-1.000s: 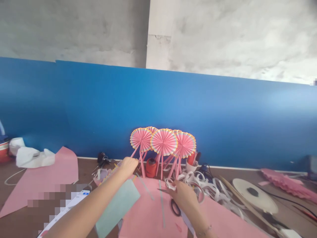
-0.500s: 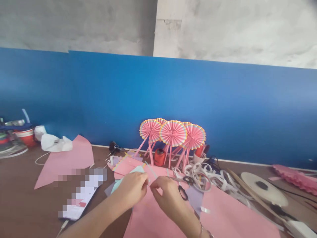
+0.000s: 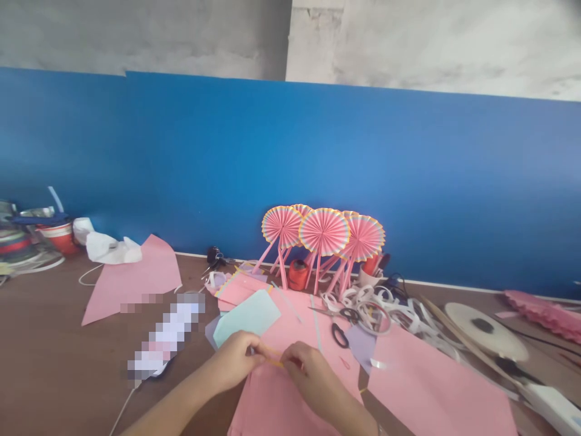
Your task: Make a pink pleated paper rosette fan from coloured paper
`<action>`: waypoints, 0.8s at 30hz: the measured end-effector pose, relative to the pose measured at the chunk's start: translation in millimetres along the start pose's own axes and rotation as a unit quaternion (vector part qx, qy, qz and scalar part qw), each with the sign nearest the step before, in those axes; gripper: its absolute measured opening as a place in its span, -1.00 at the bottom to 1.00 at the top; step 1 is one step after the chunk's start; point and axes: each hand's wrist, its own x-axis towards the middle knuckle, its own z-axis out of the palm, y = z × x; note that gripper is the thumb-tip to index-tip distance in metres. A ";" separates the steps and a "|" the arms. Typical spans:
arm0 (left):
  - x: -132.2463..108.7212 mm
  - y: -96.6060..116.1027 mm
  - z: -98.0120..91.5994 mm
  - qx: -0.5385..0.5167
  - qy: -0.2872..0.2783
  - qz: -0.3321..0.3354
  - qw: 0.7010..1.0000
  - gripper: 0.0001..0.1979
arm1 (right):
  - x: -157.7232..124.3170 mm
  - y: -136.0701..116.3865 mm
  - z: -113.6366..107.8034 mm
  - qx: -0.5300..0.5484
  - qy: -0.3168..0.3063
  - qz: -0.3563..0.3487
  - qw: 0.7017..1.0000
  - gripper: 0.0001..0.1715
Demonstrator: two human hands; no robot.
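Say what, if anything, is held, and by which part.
A small pink, yellow-edged piece: the left hand pinches one side, the right hand the other.

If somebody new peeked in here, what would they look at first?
Probably the round pink pleated fans, clustered in the middle before the big blue panel. Next, perhaps, the tangle of white strips to their lower right, beside the scissors. Nearest, the left hand and right hand pinch what looks like a thin yellowish strip above pink paper.
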 end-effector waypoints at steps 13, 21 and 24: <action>3.7 -25.4 12.6 -0.068 0.031 -0.040 0.996 -0.78 | -3.0 22.7 18.9 -0.005 0.044 -0.036 0.998 -0.68; 0.6 -26.8 15.9 -0.060 0.038 -0.015 0.997 -0.83 | -3.6 19.0 15.8 -0.055 0.038 0.002 0.998 -0.69; 0.3 -28.0 15.1 -0.045 0.047 -0.021 0.998 -0.80 | -3.7 19.7 14.0 -0.024 0.042 -0.015 0.999 -0.71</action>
